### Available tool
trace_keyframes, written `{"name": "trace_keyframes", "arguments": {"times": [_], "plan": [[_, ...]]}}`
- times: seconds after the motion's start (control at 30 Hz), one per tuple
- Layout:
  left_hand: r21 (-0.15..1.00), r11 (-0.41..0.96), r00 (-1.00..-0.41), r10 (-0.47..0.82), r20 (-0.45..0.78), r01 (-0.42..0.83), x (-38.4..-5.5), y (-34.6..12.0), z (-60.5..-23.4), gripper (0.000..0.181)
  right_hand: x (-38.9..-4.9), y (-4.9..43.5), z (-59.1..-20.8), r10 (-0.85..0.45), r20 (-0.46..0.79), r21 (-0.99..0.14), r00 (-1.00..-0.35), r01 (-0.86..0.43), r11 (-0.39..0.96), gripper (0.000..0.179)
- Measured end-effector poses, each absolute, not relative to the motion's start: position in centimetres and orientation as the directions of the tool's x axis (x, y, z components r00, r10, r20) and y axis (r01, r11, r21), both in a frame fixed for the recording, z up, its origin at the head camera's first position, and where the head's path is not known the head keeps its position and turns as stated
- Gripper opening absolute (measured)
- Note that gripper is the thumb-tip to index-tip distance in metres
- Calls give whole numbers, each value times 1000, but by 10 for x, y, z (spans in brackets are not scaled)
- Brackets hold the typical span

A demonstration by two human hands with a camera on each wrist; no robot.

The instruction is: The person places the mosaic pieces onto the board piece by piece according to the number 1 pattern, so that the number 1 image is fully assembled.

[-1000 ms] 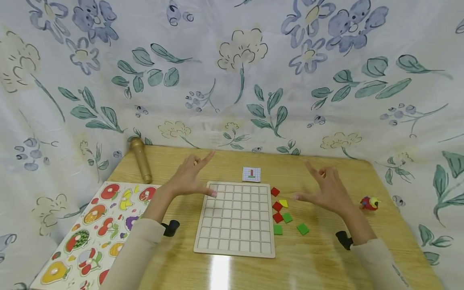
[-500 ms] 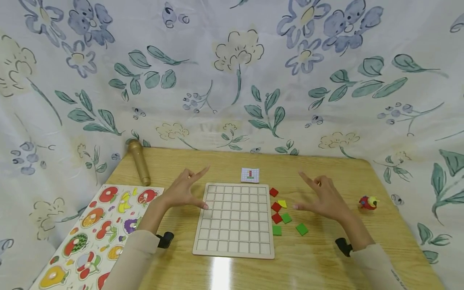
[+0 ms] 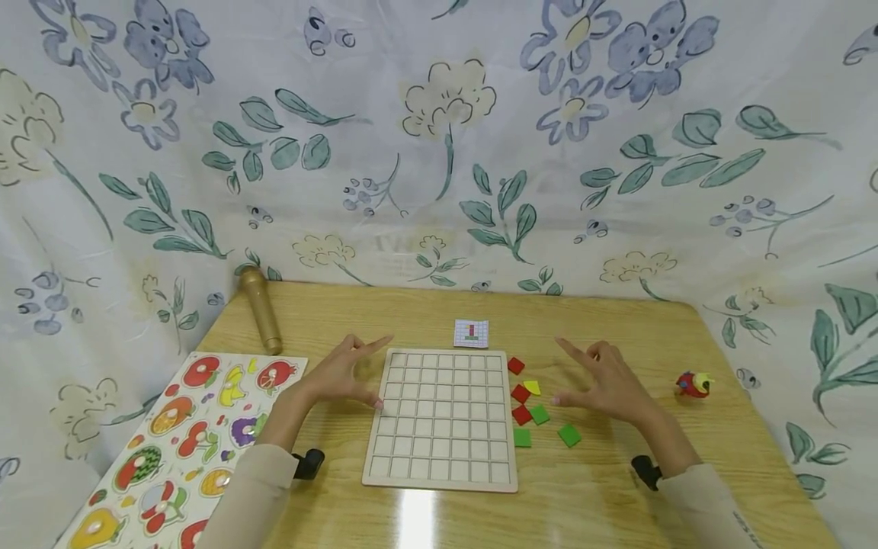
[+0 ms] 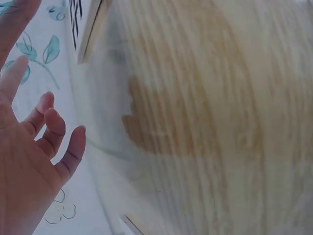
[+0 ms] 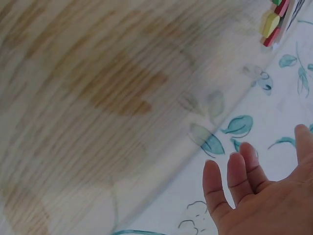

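A pale wooden grid board (image 3: 442, 418) lies in the middle of the table in the head view. My left hand (image 3: 336, 375) is at its upper left, thumb and index finger spread apart, thumb tip overlapping the board's left edge. To the right of the board lie red tiles (image 3: 522, 415), green tiles (image 3: 568, 435) and one yellow piece (image 3: 532, 387). My right hand (image 3: 607, 383) hovers just right of these, thumb and index finger also spread. Neither hand holds anything; both wrist views show the fingers loosely bent. A small gridded card (image 3: 471, 333) with a coloured pattern lies behind the board.
A fruit puzzle board (image 3: 180, 371) covers the left of the wooden table (image 3: 569, 503). Behind it lies a brown cylindrical stick (image 3: 261, 309). A small red and yellow toy (image 3: 694, 384) stands at the right. A floral curtain (image 3: 384, 152) borders the back and sides.
Both hands have drawn back toward the person, the left also shifting leftward off the board's corner. The camera view has shifted slightly. The board, tiles and card stay in place.
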State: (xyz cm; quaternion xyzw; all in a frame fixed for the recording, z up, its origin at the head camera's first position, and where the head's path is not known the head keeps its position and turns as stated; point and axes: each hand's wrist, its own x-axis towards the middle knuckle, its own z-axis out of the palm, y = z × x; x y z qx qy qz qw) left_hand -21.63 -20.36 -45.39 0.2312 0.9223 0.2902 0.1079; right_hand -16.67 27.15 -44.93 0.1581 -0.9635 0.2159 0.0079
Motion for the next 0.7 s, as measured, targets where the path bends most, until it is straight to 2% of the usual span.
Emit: {"name": "trace_keyframes", "arguments": {"times": [0.5, 0.7], "plan": [[618, 705, -854, 510, -101, 348, -219, -212, -473, 103, -167, 273, -461, -349, 64, -498, -935, -333, 801, 93], [613, 728, -863, 485, -142, 308, -221, -214, -477, 102, -170, 271, -462, -371, 45, -492, -927, -344, 800, 87]]}}
